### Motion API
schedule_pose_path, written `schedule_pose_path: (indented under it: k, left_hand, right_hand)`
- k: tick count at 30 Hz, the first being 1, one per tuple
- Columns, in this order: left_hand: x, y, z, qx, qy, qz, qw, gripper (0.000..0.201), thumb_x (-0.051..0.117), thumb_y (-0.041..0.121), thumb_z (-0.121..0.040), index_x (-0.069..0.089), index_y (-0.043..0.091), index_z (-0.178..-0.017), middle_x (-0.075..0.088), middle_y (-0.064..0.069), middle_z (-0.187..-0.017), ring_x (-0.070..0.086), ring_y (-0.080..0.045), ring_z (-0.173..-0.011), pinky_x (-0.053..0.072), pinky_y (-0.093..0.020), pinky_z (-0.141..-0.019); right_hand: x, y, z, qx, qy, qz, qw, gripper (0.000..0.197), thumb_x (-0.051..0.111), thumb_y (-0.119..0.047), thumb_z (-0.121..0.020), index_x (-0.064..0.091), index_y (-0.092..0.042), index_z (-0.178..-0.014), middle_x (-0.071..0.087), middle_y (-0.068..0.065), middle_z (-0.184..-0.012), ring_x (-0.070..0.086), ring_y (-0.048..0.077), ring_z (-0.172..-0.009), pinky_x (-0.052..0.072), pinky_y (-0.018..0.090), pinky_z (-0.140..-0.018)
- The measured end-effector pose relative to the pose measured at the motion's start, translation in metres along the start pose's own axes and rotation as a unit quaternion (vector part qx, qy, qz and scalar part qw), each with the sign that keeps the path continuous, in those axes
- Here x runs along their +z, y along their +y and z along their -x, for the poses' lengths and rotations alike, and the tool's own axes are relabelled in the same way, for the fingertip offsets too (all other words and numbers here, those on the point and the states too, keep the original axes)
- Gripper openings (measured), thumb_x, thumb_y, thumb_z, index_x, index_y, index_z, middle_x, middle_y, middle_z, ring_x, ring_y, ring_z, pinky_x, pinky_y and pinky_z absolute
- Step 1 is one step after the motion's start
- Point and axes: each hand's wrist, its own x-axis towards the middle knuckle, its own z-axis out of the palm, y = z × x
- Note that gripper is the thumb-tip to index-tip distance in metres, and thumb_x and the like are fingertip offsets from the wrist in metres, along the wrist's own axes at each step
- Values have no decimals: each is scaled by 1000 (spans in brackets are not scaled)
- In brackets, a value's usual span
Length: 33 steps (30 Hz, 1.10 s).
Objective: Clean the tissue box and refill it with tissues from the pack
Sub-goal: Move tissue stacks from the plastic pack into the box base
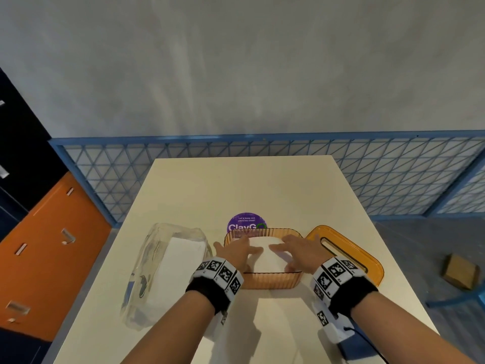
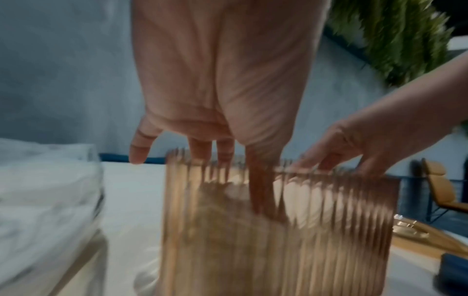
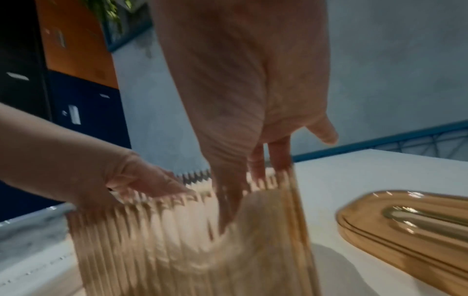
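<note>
— Where does everything sit?
— On the cream rectangular table (image 1: 262,185), my ribbed amber plastic tissue box (image 1: 270,281) is central, white tissue stack (image 1: 267,256) inside under my fingers (image 1: 256,250).
— And around it?
— Clear plastic tissue pack (image 1: 162,269) left, amber slotted lid (image 1: 349,253) right, round purple sticker (image 1: 246,222) behind.

Bare table (image 1: 236,185) behind the sticker (image 1: 246,221), tissue pack (image 1: 168,271) blocks left of box (image 1: 270,281), lid (image 1: 349,253) blocks right, near edge free

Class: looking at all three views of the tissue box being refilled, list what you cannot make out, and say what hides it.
- Head view: tissue stack depth in the box; both hands cover it.
- Head view: sticker wording; box rim cuts it.
- Wrist views: fingertips inside box; ribbed wall and blur distort them.
- Pack printing: too blurred.
</note>
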Motion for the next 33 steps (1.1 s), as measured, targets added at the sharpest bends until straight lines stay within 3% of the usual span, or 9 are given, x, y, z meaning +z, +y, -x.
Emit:
schedule_pose_path:
  k: [5,9,12,16,18,20,23,28,33]
  left_hand:
    - [4,-9,-8,-22,-29,73,997,52,50,29,-95,33,29,-145,34,-3,-150,37,-22,-136,28,-44,-113]
    - [-1,3,6,-50,-5,27,998,42,47,25,-96,44,30,-138,34,-2,-147,30,-23,-139,14,-62,-112]
    - [-11,5,33,-46,140,59,987,34,49,25,-95,53,30,-128,27,4,-149,23,-21,-138,23,-57,-110]
    - [-13,-31,60,-168,333,215,903,29,47,20,-94,58,23,-121,44,0,-135,38,-21,-125,38,-41,-96]
    - [-1,-56,62,-257,301,242,886,30,46,16,-93,54,15,-122,45,-8,-131,41,-28,-121,40,-41,-94]
    - [17,-76,56,-319,199,253,891,33,46,19,-94,48,9,-126,39,-14,-133,40,-33,-123,39,-41,-97]
    - [47,-83,45,-335,86,216,913,51,53,37,-92,38,7,-131,33,-15,-136,38,-33,-126,39,-39,-101]
    - [66,-76,33,-353,103,169,915,66,62,49,-83,36,10,-129,33,-11,-134,35,-29,-126,43,-37,-97]
    - [64,-79,29,-346,125,161,916,41,52,32,-93,40,9,-125,35,-12,-132,37,-29,-123,44,-34,-93]
  right_hand:
    - [10,-2,-12,8,-17,40,999,59,53,-39,-92,24,-44,-143,35,1,-149,36,24,-136,13,60,-110]
    - [11,-2,-8,6,9,39,999,48,47,-39,-95,32,-41,-141,35,0,-149,36,22,-136,10,59,-111]
    - [11,3,-3,-10,144,-6,990,27,50,-34,-94,59,-34,-119,38,-4,-143,38,17,-131,23,47,-109]
    - [20,20,-4,20,291,-205,934,29,53,-22,-94,60,-23,-122,46,7,-130,52,25,-112,46,35,-89]
    - [26,23,-6,52,250,-265,930,39,46,-20,-97,46,-21,-136,44,13,-126,53,30,-110,46,34,-85]
    - [32,20,-8,87,207,-288,931,45,37,-25,-99,33,-18,-143,45,18,-128,50,35,-112,44,38,-89]
    - [40,14,-11,99,151,-293,939,47,31,-24,-101,23,-15,-147,39,19,-140,45,37,-121,43,41,-95]
    - [40,17,-17,105,115,-347,925,50,25,-33,-102,11,-21,-149,47,18,-133,51,32,-116,45,38,-93]
    - [42,17,-18,107,113,-347,925,49,25,-33,-102,11,-23,-148,49,17,-133,52,31,-116,45,40,-95]
